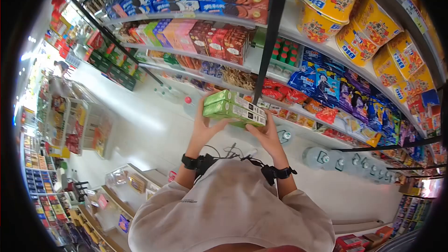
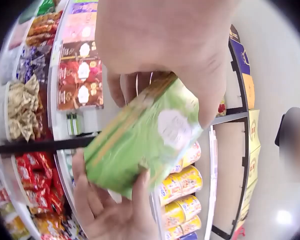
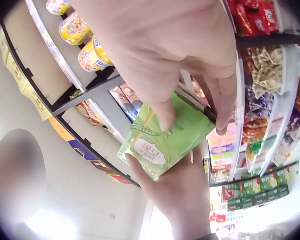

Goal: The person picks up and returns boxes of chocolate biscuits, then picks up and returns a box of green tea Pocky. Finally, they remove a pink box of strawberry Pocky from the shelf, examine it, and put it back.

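Two green cartons (image 1: pixel 233 109) with white oval labels are held together, side by side, in front of the shelves. My left hand (image 1: pixel 204 128) grips their left end, with the thumb along the near side. At the opposite end, my right hand (image 1: pixel 267 133) curls its fingers round the cartons, thumb on the near face. The left wrist view shows a carton's glossy green face (image 2: pixel 140 135) between both hands. In the right wrist view, the right thumb lies on the green face and the left hand (image 3: pixel 175 195) supports it from the other side.
Red and brown boxes (image 1: pixel 217 42) stand on the shelf ahead, beside pink and purple ones. A black post (image 1: pixel 270 42) divides the shelves. Yellow noodle tubs (image 1: pixel 329 0) and bagged snacks (image 1: pixel 326 86) are to the right. Large water bottles (image 1: pixel 322 157) line the floor below.
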A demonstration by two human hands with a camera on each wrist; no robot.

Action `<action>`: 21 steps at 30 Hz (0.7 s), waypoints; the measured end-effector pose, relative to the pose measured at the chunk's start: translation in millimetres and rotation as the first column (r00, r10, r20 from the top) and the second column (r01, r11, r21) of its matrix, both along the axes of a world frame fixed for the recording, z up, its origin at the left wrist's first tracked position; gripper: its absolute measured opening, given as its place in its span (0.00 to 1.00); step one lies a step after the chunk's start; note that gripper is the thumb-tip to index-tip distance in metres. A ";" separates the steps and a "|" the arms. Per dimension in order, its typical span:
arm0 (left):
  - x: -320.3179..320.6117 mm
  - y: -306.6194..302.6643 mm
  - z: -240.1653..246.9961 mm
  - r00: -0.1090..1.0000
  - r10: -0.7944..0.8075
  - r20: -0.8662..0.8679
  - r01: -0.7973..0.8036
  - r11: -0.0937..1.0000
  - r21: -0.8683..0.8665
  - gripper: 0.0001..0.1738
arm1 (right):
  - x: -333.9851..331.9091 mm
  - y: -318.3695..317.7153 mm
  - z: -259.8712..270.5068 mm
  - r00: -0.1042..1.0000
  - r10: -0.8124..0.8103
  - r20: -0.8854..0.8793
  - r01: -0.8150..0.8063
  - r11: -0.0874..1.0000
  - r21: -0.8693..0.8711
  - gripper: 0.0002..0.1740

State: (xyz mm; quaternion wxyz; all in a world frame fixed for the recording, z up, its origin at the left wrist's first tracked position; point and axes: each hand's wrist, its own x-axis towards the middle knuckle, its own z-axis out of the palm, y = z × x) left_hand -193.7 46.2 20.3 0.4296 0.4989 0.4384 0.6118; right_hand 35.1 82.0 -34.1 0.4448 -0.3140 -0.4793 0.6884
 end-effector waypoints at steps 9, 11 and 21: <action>-18.9 61.2 54.6 0.789 -0.273 -0.551 0.182 0.960 -0.215 0.46 | 20.1 31.8 -2.5 0.988 -0.072 0.137 0.055 0.991 0.126 0.38; -18.9 73.5 64.5 0.695 -0.221 -0.684 0.207 0.973 -0.105 0.42 | 24.4 38.6 17.0 0.910 -0.199 0.365 0.092 0.952 0.291 0.47; -64.3 120.6 66.8 0.608 -0.231 -0.759 0.416 0.907 0.058 0.36 | -56.4 57.9 83.0 0.803 -0.337 0.492 0.110 0.895 0.433 0.50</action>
